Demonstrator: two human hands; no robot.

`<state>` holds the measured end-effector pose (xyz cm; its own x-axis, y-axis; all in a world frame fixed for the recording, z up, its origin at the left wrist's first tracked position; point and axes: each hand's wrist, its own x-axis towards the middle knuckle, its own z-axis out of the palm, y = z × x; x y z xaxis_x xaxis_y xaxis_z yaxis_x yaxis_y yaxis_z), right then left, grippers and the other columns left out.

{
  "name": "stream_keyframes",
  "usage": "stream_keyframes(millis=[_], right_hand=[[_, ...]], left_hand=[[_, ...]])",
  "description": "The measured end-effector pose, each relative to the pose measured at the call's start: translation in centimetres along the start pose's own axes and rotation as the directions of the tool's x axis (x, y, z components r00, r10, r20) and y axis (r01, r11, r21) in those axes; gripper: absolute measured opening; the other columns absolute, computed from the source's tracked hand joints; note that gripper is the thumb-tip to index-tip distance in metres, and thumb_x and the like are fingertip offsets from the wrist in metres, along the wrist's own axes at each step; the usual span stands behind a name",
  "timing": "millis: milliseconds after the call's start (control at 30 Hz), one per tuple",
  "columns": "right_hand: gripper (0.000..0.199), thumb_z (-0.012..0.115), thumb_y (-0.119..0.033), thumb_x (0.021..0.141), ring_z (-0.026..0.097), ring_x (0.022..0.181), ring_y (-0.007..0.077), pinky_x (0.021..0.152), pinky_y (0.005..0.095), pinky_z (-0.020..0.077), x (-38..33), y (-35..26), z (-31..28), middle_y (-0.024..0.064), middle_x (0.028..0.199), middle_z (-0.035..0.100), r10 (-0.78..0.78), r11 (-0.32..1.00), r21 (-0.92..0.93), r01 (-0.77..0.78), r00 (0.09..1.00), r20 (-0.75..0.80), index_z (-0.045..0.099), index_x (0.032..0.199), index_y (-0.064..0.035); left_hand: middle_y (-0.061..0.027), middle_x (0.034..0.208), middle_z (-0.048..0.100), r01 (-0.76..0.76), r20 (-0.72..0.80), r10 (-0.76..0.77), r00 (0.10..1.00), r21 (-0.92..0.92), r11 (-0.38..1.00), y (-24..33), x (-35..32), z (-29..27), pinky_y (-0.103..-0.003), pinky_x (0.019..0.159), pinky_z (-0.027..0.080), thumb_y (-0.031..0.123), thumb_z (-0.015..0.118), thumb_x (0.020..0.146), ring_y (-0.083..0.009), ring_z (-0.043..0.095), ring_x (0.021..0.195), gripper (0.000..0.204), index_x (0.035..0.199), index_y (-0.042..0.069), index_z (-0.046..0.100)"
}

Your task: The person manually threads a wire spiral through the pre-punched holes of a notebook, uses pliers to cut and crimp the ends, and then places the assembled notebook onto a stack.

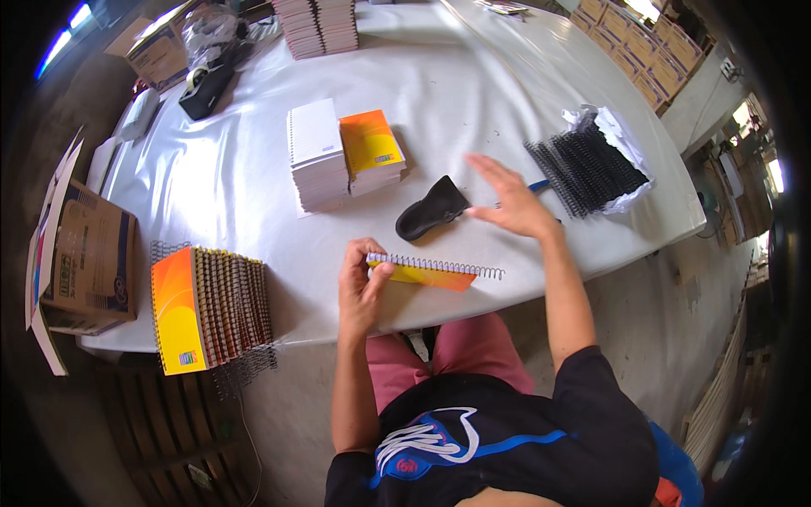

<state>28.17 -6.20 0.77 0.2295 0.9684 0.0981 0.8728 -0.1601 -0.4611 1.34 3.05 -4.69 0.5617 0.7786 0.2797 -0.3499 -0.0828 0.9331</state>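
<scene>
My left hand (363, 283) grips an orange and yellow notebook (422, 276) by its left end, above the table's front edge. A spiral binding coil (492, 273) runs along the notebook's upper edge and sticks out past its right end. My right hand (514, 203) is raised to the right of the notebook, fingers stretched and thumb apart, holding nothing. Close to its thumb lies a black, shoe-shaped object (431, 209), whose kind I cannot make out. Behind the right hand shows a small blue piece (539, 186), mostly hidden.
Unbound notebook stacks (317, 160) stand mid-table. Black coils (591, 165) lie on white paper at right. Coil-bound notebooks (211, 308) are piled at the left front edge, beside an open cardboard box (89, 253). A tape dispenser (205, 91) and another stack (317, 25) are farther back.
</scene>
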Motion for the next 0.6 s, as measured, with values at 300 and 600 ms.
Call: stream_keyframes(millis=[300,600], right_hand=[[0.057,0.048,-0.044,0.092,0.029,0.135,0.03,0.108,0.0608,0.0125,-8.2,5.4,0.2,0.012,0.139,0.037,0.183,0.895,-0.388,-0.218,0.975,-0.124,0.037,0.138,-0.0135],[0.032,0.067,-0.018,0.083,0.056,0.093,0.0255,0.081,0.0346,0.0439,-5.2,-9.1,-2.1,0.0115,0.099,0.056,0.033,0.748,0.612,0.256,0.907,-0.42,0.055,0.109,-0.0041]], left_hand=[[-0.0033,0.096,0.057,-0.099,-0.27,0.092,0.958,-0.014,0.995,1.7,-0.7,1.9,-0.023,0.078,0.042,0.005,0.062,0.088,-0.0098,0.051,0.086,0.031,0.118,0.002,0.053],[-0.0078,0.085,0.065,-0.211,-0.243,0.342,0.908,0.439,0.873,5.6,-1.1,3.8,-0.022,0.071,0.045,-0.009,0.072,0.072,-0.0104,0.057,0.079,0.042,0.112,-0.003,0.059]])
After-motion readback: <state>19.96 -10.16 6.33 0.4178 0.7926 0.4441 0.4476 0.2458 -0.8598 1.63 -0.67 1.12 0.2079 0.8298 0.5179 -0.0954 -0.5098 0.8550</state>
